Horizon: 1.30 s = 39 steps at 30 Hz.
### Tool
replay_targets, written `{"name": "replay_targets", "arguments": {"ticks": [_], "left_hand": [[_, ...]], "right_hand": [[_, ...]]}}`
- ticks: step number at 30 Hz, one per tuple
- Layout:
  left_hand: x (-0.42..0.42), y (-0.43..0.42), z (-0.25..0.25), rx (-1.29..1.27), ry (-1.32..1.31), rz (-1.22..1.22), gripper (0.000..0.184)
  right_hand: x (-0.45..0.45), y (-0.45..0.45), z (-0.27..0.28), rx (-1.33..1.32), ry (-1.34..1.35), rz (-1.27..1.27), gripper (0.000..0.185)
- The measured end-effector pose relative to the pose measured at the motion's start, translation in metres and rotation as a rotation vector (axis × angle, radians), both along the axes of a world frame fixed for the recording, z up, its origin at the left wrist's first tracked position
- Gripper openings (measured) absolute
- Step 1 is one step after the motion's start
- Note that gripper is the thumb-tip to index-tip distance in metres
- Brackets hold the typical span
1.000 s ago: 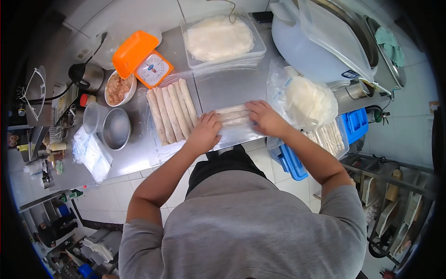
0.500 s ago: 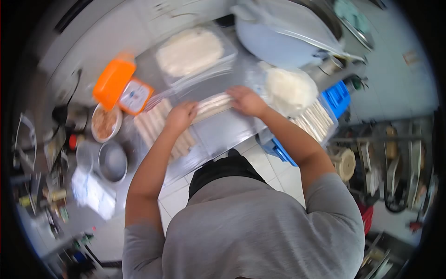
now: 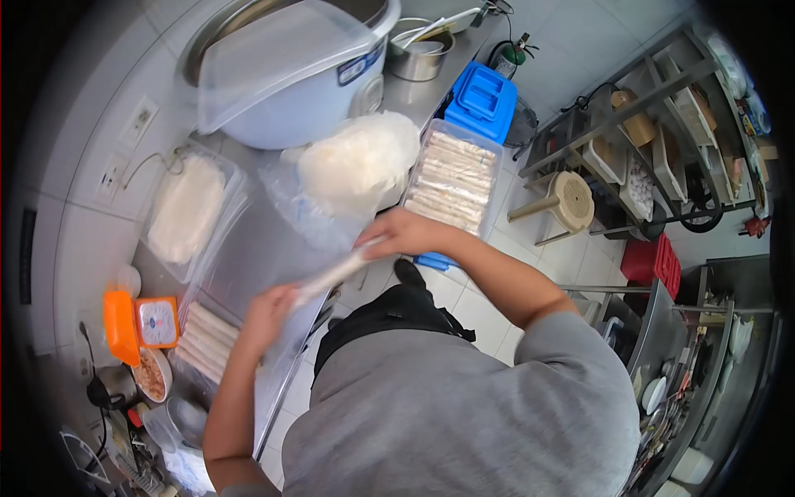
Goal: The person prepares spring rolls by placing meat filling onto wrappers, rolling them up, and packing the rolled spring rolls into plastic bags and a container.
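Note:
Pale long rolls (image 3: 333,277) stretch between my two hands above the steel table's front edge. My left hand (image 3: 267,313) is closed round their left end, and my right hand (image 3: 389,234) is closed round the right end. Whether there is one roll or more is blurred. More rolls (image 3: 207,341) lie side by side on plastic near my left hand. Beyond my right hand, a clear box (image 3: 451,178) holds several rows of rolls. A plastic bag of white sheets (image 3: 352,170) sits between that box and the table's middle.
A tray of white sheets (image 3: 187,207) stands by the wall, near an orange scale (image 3: 156,321) and a bowl of filling (image 3: 152,374). A large lidded tub (image 3: 306,83) is at the back. A blue lid (image 3: 483,101), a stool (image 3: 571,201) and shelves (image 3: 646,149) are to the right.
The view has turned to the right. My hands have lifted the rolls off the table and carried them toward the box, still held at both ends.

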State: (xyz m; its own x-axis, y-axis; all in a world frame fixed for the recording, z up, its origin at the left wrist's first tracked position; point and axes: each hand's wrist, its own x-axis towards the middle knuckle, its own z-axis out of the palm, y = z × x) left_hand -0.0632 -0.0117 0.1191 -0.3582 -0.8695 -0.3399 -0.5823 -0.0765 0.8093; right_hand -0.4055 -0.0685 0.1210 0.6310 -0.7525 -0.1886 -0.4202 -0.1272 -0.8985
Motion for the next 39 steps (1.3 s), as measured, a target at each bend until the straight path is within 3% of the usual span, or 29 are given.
{"name": "replay_targets", "arguments": {"ticks": [2, 3, 7, 9, 12, 13, 14, 16, 17, 21, 23, 24, 25, 26, 29, 32, 35, 37, 39], "left_hand": [[-0.082, -0.012, 0.01, 0.061, 0.115, -0.166, 0.037], [-0.125, -0.022, 0.014, 0.073, 0.145, -0.252, 0.039], [-0.271, -0.097, -0.046, -0.143, 0.037, -0.558, 0.036], [-0.331, -0.145, -0.079, -0.316, 0.051, -0.515, 0.037], [-0.396, -0.22, -0.134, -0.586, -0.138, -0.551, 0.041], [-0.41, -0.24, -0.151, -0.68, -0.215, -0.561, 0.041], [-0.421, -0.252, -0.169, -0.767, -0.293, -0.572, 0.042], [-0.439, -0.26, -0.198, -0.622, -0.57, -0.706, 0.043], [-0.444, -0.258, -0.212, -0.536, -0.71, -0.778, 0.044], [-0.441, -0.234, -0.244, -0.602, -0.572, -0.54, 0.048], [-0.441, -0.211, -0.261, -0.71, -0.778, -0.517, 0.053], [-0.439, -0.197, -0.238, -0.377, -0.448, -0.36, 0.057], [-0.438, -0.177, -0.229, -0.193, -0.177, -0.123, 0.042], [-0.427, -0.158, -0.223, -0.317, -0.171, -0.299, 0.041], [-0.382, -0.105, -0.166, -0.406, -0.056, -0.473, 0.04], [-0.308, -0.072, -0.076, -0.08, 0.016, -0.284, 0.035], [-0.219, -0.033, -0.04, -0.139, -0.111, 0.07, 0.029], [-0.164, -0.006, -0.023, -0.364, -0.211, 0.287, 0.026], [-0.121, 0.023, -0.003, -0.356, -0.241, 0.463, 0.025]], "right_hand": [[-0.083, 0.003, 0.012, 0.236, 0.042, -0.116, 0.038], [-0.126, 0.002, 0.007, 0.225, 0.1, -0.157, 0.038], [-0.262, -0.011, -0.035, 0.252, 0.147, -0.454, 0.033], [-0.307, -0.023, -0.072, 0.228, 0.025, -0.693, 0.031], [-0.335, -0.053, -0.132, -0.207, 0.034, -0.888, 0.029], [-0.334, -0.063, -0.148, -0.231, 0.01, -0.922, 0.022], [-0.335, -0.074, -0.167, -0.343, 0.155, -0.853, 0.022], [-0.343, -0.083, -0.222, -0.549, 0.434, -0.698, 0.022], [-0.351, -0.082, -0.251, -0.506, 0.444, -0.576, 0.022], [-0.34, -0.077, -0.243, -0.555, 0.464, -0.668, 0.017], [-0.335, -0.068, -0.225, -0.644, 0.616, -0.655, 0.019], [-0.329, -0.063, -0.22, -0.704, 0.674, -0.637, 0.02], [-0.325, -0.058, -0.218, -0.727, 0.669, -0.674, 0.022], [-0.317, -0.053, -0.218, -0.75, 0.648, -0.702, 0.024], [-0.27, -0.042, -0.175, -0.685, 0.39, -0.731, 0.026], [-0.207, -0.054, -0.128, -0.654, 0.148, -0.625, 0.025], [-0.121, -0.069, -0.073, -0.655, -0.125, -0.408, 0.023], [-0.053, -0.079, -0.037, -0.683, -0.273, -0.223, 0.022], [0.016, -0.089, -0.016, -0.727, -0.339, -0.033, 0.021]]}}
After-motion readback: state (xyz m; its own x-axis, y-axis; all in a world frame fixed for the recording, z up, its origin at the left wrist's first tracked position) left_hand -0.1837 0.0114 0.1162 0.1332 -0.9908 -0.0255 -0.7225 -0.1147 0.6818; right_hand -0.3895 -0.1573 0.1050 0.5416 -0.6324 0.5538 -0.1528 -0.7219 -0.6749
